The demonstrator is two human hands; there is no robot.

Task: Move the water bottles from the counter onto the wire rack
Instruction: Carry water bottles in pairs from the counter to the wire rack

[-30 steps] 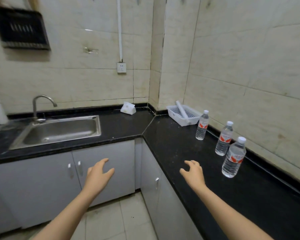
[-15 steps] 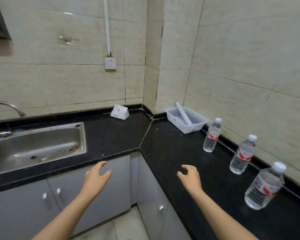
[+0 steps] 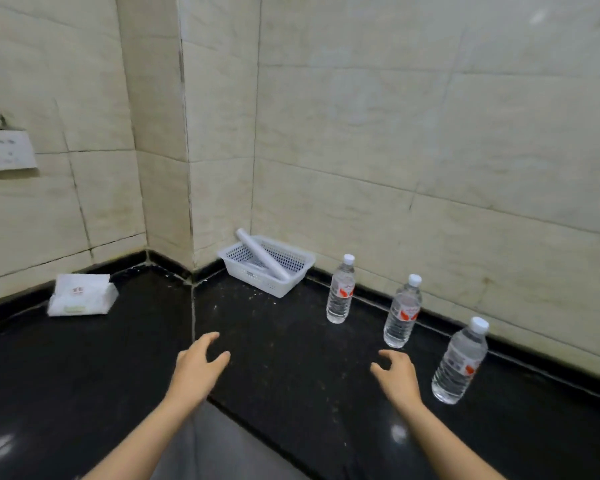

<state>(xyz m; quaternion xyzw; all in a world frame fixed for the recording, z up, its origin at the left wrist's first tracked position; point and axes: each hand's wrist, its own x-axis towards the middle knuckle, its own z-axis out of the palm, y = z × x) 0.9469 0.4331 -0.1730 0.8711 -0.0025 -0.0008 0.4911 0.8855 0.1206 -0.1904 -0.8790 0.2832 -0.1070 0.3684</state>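
Three clear water bottles with white caps and red-marked labels stand in a row on the black counter (image 3: 284, 344) along the right wall: the far bottle (image 3: 340, 292), the middle bottle (image 3: 402, 315) and the near bottle (image 3: 459, 363). My right hand (image 3: 395, 375) hovers over the counter with fingers apart and curled, a short way left of the near bottle and just below the middle one, touching neither. My left hand (image 3: 198, 368) is open above the counter near the corner seam. The wire rack is out of view.
A white perforated plastic basket (image 3: 291, 271) holding a white roll (image 3: 262, 256) sits in the corner behind the bottles. A white tissue pack (image 3: 82, 296) lies at the left by the wall. A wall socket (image 3: 7, 150) is at the far left. Tiled walls enclose the corner.
The view has swung right and moved closer to the corner; the sink and the wall rack have left the frame. Both hands have come forward over the counter, still holding nothing.
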